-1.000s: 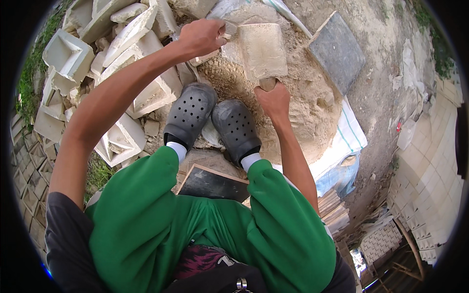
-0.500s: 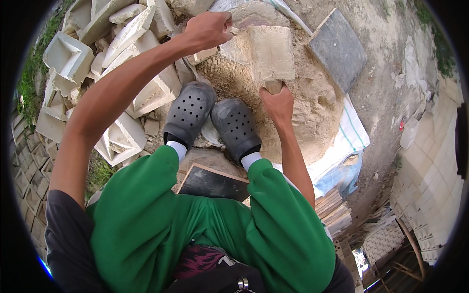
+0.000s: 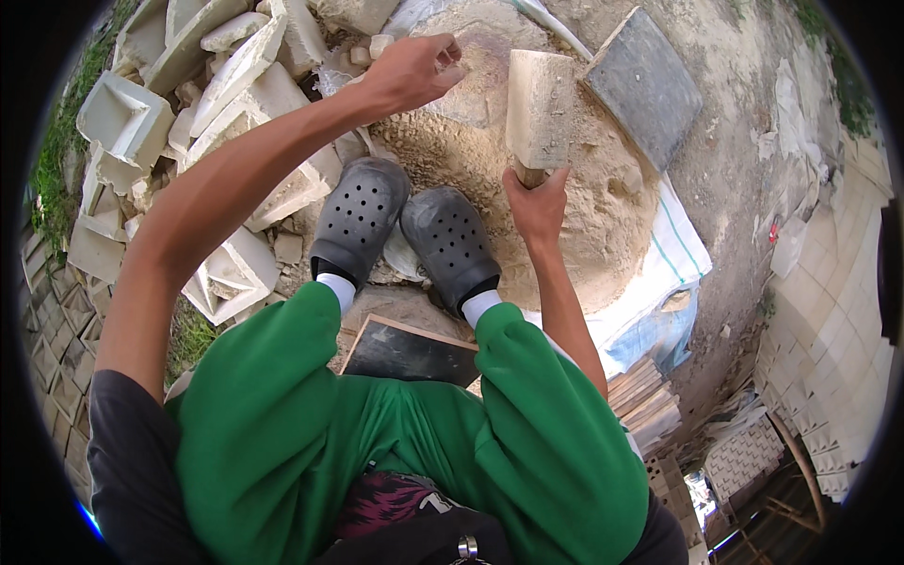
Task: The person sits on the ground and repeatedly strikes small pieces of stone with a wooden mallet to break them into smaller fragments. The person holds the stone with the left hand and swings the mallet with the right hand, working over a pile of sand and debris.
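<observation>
Pale mallet [image 3: 540, 108] toward heap's [image 3: 603, 254] far edge | points away from right hand [image 3: 538, 202] gripping handle [image 3: 531, 176] | left hand [image 3: 419, 72] half-curled, seemingly empty

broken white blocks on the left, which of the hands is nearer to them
Left. The left hand is just right of the broken white blocks; the right hand is farther off to the right, gripping the pale tool by its handle.

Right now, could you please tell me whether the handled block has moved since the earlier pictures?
Yes, the handled block has moved right, closer to the grey slab.
</observation>
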Demonstrator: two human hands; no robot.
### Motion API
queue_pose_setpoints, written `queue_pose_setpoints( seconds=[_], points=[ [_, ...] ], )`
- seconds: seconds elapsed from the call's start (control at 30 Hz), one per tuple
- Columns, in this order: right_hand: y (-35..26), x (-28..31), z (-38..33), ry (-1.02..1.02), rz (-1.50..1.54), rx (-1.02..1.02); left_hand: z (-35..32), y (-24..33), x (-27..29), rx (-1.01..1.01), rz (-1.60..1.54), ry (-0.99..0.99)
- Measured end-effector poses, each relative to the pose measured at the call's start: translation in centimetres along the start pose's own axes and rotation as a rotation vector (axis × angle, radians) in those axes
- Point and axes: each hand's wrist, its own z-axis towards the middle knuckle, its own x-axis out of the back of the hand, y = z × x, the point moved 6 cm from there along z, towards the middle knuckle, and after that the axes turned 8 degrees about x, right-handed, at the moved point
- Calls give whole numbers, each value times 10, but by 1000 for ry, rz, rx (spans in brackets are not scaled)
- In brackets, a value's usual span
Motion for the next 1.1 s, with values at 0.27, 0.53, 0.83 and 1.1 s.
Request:
queue_pose_setpoints(
  seconds=[0.27,0.53,0.83,1.1],
  points=[
    [-5,-7,5,-157,160,-149,-1,-1,0,165,-112,11],
    [-31,-12,1,-69,151,160,-9,3,1,68,-54,117],
    [-36,-1,-2,-158,-12,93,-10,-3,-1,8,-20,110],
    [-30,-11,-3,-203,-132,40,-4,2,3,27,34,41]
  ],
)
